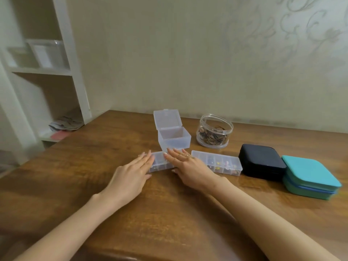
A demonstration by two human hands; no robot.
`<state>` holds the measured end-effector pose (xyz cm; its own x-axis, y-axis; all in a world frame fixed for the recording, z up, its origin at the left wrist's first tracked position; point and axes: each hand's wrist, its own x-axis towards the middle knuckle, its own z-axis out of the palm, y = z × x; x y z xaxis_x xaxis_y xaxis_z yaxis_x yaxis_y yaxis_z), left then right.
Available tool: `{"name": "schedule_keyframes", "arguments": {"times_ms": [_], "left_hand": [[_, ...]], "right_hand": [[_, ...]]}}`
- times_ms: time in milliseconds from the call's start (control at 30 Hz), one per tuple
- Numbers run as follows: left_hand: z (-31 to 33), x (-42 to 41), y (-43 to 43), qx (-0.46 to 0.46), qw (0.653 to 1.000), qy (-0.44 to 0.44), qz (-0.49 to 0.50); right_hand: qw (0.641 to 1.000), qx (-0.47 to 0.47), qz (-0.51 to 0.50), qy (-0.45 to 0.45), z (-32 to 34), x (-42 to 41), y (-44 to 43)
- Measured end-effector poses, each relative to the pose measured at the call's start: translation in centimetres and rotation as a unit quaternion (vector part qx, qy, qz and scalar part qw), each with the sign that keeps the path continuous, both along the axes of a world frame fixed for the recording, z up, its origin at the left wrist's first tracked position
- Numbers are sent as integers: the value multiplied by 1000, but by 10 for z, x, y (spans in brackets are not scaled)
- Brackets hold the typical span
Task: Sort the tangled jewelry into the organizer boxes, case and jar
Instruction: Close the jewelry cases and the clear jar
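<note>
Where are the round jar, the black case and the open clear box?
round jar [213, 136]: head view, clear side wall.
black case [261, 158]: head view, top face.
open clear box [175, 142]: head view, front wall.

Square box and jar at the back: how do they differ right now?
The square box is straight-sided, with a hinged lid standing open behind it; the jar is round with no lid on it. The square box looks empty; the jar holds a tangle of dark and brownish bands. The square box sits left of the jar. Both are clear plastic and open on top.
</note>
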<state>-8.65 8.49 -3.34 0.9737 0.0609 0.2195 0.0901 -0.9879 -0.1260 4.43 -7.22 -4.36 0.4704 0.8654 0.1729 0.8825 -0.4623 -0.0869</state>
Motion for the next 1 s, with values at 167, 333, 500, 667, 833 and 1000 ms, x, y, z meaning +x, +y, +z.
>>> {"name": "schedule_keyframes", "arguments": {"times_ms": [167, 333, 500, 667, 833, 1000], "left_hand": [[33, 38, 18, -339, 935, -97, 38], [39, 133, 51, -723, 686, -31, 74], [21, 183, 57, -734, 678, -30, 39], [25, 163, 71, -641, 762, -36, -83], [33, 139, 82, -535, 828, 101, -135], [23, 139, 68, -300, 946, 52, -114]], "right_hand": [[993, 95, -28, 72, 34, 10, 4], [981, 122, -146, 48, 35, 48, 8], [985, 106, -122, 51, 23, 56, 5], [963, 216, -117, 115, 21, 55, 0], [930, 296, -133, 171, 19, 45, 3], [979, 109, -174, 1, 16, 44, 8]]}}
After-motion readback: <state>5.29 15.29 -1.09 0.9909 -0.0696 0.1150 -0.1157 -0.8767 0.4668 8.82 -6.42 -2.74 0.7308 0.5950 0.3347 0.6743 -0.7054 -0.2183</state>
